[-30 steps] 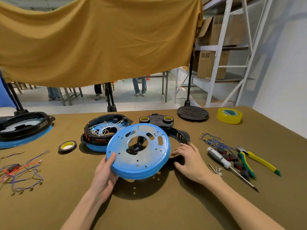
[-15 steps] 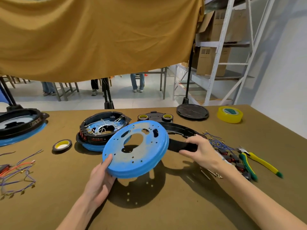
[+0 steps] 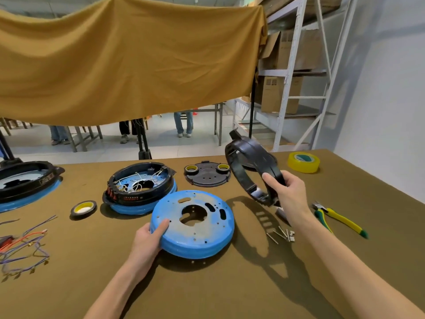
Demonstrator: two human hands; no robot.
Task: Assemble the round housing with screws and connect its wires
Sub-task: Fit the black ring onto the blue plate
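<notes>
A worn blue disc [image 3: 193, 224], pierced with holes and a central opening, lies almost flat on the surface. A black ring [image 3: 253, 166] is held tilted in the air to its right. Loose screws [image 3: 279, 234] lie below the ring

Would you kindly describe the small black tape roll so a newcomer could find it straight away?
Start at the half-assembled black and blue housing with white wires inside, left of centre on the table. Just to its left lies the small tape roll, flat on the cloth. Unlike the large yellow roll far right, it is black-rimmed with a yellow core.
</notes>
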